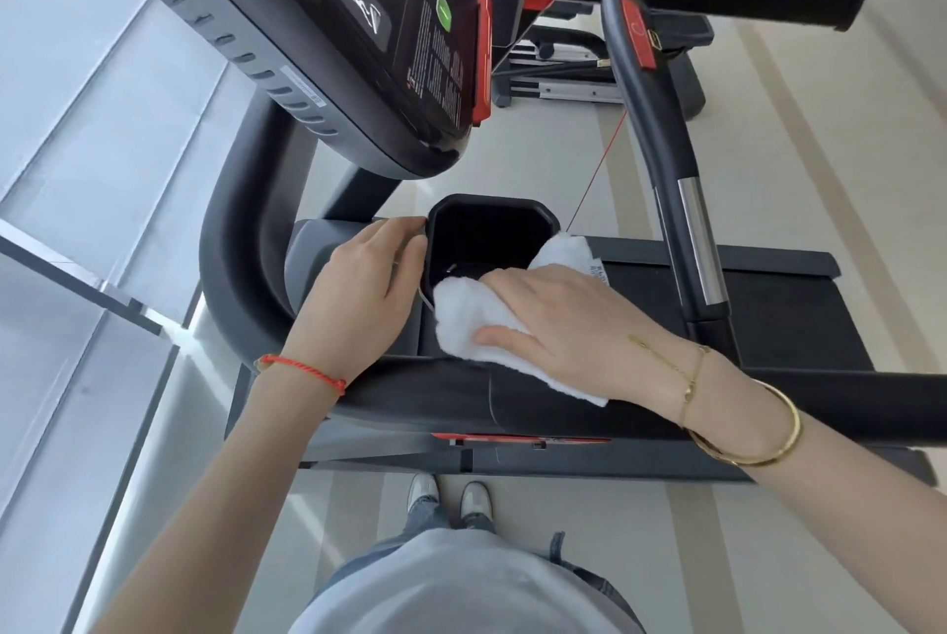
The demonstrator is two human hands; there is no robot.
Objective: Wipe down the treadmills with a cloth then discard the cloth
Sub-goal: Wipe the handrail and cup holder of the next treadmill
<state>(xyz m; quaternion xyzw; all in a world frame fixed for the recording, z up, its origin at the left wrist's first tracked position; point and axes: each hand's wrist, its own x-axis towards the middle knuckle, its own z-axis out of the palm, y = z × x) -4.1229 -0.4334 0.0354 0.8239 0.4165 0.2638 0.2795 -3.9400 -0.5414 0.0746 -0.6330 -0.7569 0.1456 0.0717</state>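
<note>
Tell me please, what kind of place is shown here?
Probably a gym or fitness room. A treadmill with a control panel and side handrail fills the view, more exercise equipment stands behind it, and large windows line one side.

We find the black cup holder (pixel 492 236) open from above, though the console (pixel 358 33) overhangs its far side, the left hand (pixel 358 285) flanks it, the right hand (pixel 558 320) pressing the white cloth (pixel 471 320) covers its near edge, and the curved handlebar (pixel 661 146) seemingly bounds the right.
</note>
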